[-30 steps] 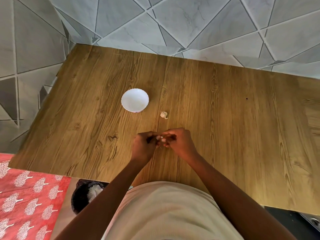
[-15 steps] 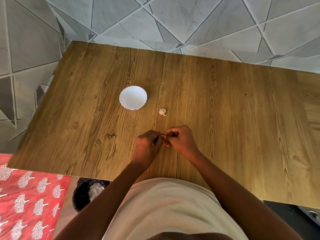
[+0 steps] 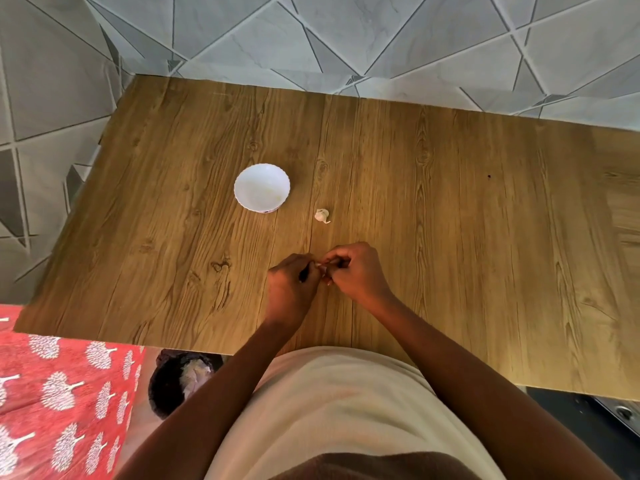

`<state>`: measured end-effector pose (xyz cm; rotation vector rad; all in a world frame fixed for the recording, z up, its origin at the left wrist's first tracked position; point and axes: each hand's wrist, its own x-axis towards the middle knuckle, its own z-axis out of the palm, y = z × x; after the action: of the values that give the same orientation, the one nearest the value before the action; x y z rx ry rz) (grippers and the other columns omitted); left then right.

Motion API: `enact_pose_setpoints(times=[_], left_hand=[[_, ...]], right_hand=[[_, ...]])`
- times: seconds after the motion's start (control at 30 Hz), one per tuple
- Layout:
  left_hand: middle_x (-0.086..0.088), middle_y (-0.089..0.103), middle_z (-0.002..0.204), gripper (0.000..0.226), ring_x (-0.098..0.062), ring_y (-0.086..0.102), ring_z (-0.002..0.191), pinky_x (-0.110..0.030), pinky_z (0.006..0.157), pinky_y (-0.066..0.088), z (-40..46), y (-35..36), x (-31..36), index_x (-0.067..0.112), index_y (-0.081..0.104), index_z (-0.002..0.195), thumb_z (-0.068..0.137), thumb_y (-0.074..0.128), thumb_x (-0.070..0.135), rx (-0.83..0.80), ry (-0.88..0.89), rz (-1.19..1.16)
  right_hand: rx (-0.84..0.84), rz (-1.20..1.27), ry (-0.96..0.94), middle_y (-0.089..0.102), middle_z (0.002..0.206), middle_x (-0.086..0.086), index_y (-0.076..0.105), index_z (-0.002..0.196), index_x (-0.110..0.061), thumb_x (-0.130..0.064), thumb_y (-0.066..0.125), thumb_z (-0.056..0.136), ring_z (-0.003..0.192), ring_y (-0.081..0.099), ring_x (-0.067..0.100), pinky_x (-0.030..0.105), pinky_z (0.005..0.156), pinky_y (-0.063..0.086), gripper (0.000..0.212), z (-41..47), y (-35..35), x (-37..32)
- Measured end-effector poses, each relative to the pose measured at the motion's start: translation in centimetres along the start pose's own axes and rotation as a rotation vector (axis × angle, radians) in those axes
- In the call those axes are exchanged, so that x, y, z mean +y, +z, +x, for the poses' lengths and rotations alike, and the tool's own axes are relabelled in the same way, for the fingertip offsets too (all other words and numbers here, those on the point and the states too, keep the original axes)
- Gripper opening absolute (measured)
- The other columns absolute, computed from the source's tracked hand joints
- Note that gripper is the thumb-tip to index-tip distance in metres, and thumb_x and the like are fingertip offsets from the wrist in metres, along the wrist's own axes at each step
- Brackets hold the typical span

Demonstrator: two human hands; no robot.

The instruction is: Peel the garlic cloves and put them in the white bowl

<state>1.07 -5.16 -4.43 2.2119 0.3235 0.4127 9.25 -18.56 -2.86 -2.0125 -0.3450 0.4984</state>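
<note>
— What are the hands doing?

— Both are brought together above the brown wood-grain table [image 3: 450,220], a little in from its near edge. The left hand [image 3: 291,289] has its fingers curled in, thumb and fingertips pinching a small pale garlic clove [image 3: 323,269]. The right hand [image 3: 356,271] is curled the same way, its fingertips gripping the clove from the other side. Neither hand is spread at all; the knuckles of the two nearly touch.

— How much of that clove can you see?

— Only a pale sliver between the fingertips. Whether its skin is on or partly off I cannot tell.

— And the containers?

— A small round white bowl with a scalloped rim [image 3: 261,187] stands toward the middle of the table, on the far left of the hands and well apart from them. Its inside looks plain white; I cannot make out any clove in it. On the floor beside the table's near edge sits a dark round bin [image 3: 169,382] with pale, crumpled scraps inside.

— Any other garlic?

— One whitish garlic piece with papery skin and a short tail [image 3: 322,215] lies on the table just right of the bowl, between bowl and hands, touching neither.
</note>
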Motion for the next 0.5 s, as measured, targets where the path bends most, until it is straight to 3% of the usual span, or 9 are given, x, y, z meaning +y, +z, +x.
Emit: enact_pose_setpoints(times=[0.17, 0.33, 0.5], left_hand=[[0.004, 0.078, 0.089, 0.016, -0.003, 0.072, 0.074, -0.029, 0.073, 0.063, 0.6, -0.3, -1.3, 0.01, 0.08, 0.105, 0.091, 0.074, 0.003, 0.041, -0.171, -0.05], [0.007, 0.079, 0.096, 0.021, 0.003, 0.071, 0.083, -0.023, 0.08, 0.06, 0.5, -0.2, -1.6, 0.014, 0.081, 0.107, 0.09, 0.075, 0.003, -0.031, -0.199, -0.057], [0.008, 0.08, 0.094, 0.015, -0.009, 0.075, 0.089, -0.021, 0.079, 0.059, 0.2, -0.3, -0.2, 0.014, 0.081, 0.104, 0.091, 0.077, 0.008, -0.077, -0.326, -0.356]], right_hand=[[0.026, 0.197, 0.138, 0.076, 0.074, 0.007, 0.078, 0.092, -0.003, 0.003, 0.075, 0.088, 0.065, 0.074, 0.025, 0.038, 0.065, 0.063, 0.007, 0.1, -0.4, 0.4], [0.009, 0.331, 0.223, 0.076, 0.078, 0.011, 0.077, 0.095, -0.001, 0.002, 0.074, 0.089, 0.067, 0.074, 0.026, 0.031, 0.063, 0.059, 0.008, 0.2, -0.1, 0.6], [0.027, 0.334, 0.227, 0.075, 0.077, 0.014, 0.079, 0.094, -0.005, -0.003, 0.079, 0.086, 0.064, 0.069, 0.019, 0.028, 0.059, 0.056, 0.008, 0.2, 0.1, 0.6]])
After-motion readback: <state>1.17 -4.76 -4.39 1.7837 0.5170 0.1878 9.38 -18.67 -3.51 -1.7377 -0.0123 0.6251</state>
